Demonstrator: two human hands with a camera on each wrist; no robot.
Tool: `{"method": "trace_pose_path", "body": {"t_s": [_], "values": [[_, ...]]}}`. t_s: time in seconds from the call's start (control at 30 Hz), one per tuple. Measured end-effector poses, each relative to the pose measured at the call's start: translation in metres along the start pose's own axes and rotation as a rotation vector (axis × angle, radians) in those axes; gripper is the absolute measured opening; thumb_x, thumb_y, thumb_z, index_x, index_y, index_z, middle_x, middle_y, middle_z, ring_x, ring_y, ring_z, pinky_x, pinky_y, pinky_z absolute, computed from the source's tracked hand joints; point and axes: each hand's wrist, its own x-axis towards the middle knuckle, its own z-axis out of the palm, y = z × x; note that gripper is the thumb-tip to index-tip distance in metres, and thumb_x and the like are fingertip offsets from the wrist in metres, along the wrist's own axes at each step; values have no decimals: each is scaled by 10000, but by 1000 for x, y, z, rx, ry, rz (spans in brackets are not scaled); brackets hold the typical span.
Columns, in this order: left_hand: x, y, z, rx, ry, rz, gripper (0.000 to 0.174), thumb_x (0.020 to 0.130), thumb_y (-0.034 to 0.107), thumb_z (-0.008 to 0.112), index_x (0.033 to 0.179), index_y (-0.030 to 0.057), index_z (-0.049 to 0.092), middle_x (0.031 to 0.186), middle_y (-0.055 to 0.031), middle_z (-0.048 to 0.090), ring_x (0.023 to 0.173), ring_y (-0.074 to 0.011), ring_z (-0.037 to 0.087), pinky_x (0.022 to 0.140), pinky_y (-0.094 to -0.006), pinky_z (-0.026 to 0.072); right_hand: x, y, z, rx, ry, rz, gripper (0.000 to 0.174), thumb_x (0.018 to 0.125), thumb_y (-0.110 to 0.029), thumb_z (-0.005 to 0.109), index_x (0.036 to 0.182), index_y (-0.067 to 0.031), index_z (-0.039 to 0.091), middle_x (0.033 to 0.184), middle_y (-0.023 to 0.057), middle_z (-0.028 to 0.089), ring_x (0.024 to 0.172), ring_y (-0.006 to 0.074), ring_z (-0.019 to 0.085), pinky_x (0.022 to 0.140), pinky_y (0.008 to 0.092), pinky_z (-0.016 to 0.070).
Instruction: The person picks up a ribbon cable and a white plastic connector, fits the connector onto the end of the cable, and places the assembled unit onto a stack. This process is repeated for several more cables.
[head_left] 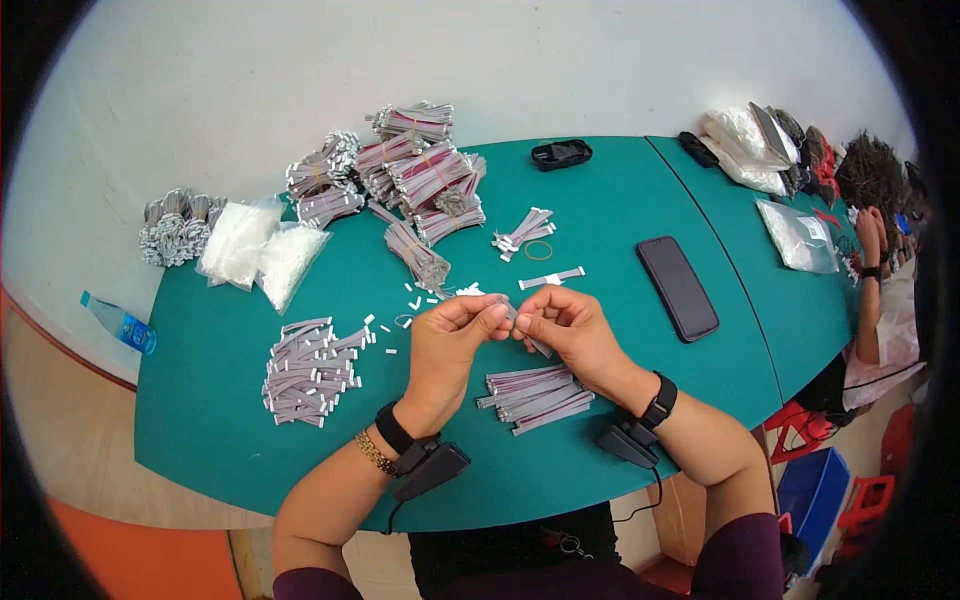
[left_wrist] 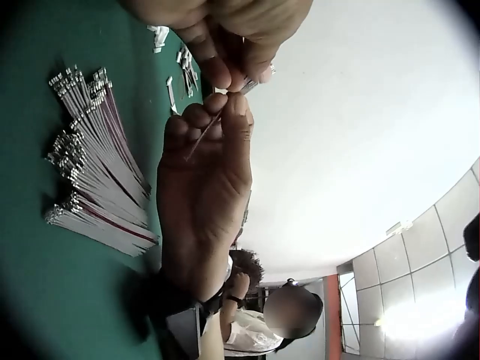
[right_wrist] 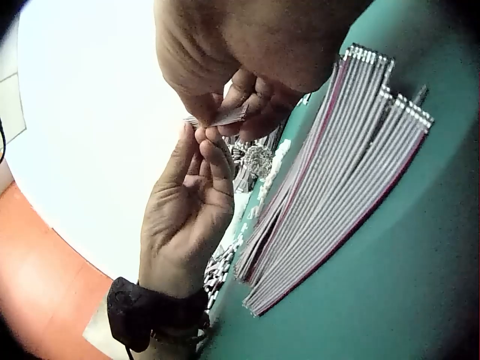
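Note:
A short grey ribbon cable (right_wrist: pixel 231 116) is pinched between the thumbs and fingers of both hands, raised over the green table (head_left: pixel 400 490). My left hand (head_left: pixel 447 340) grips one end, its fingertips hiding that end. Close beside it, my right hand (head_left: pixel 578 335) pinches the cable, part of which hangs below the fingers. Under the right hand lies a stack of grey ribbon cables (head_left: pixel 540 397) with purple edges and bare metal ends. Small white connector housings (head_left: pixel 468 290) are scattered just beyond the left hand.
Cables with white ends form a pile (head_left: pixel 310 372) on the left. Tied cable bundles (head_left: pixel 425 180) and bags of white parts (head_left: pixel 290 262) lie farther back. A black phone (head_left: pixel 678 288) is at right. Another person's hand (head_left: pixel 870 235) works at the far right.

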Motion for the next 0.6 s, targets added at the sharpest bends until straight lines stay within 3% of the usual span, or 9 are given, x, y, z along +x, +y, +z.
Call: {"method": "trace_pose_path", "body": {"t_s": [0.17,0.37,0.47,0.6], "values": [[0,-1,2,-63,15,0,172,846,101,651,956,-31,638,849,-70,651,736,-100,592,672,-222,478,0,2,-1,-22,-18,-24,86,876,-100,614,905,-25,583,775,24,631,653,46,548,582,180,434],[0,2,0,92,-73,-30,143,861,120,631,941,1,626,855,-47,636,788,-105,585,676,-230,449,-1,-3,3,-26,-35,-7,97,898,-103,584,927,-10,586,786,34,639,707,63,589,641,188,477],[-1,-3,-1,19,-77,-63,185,859,134,639,960,-21,638,829,-53,641,721,-87,552,652,-213,428,-3,-4,3,-43,-56,10,110,908,-108,569,930,-2,590,790,41,644,711,71,595,645,191,481],[0,-3,0,-55,-126,-112,172,851,117,644,955,-19,636,831,-50,640,745,-95,556,671,-223,436,-3,-3,2,-8,-41,-8,122,912,-115,565,920,4,593,787,42,645,690,67,585,626,189,473]]}}
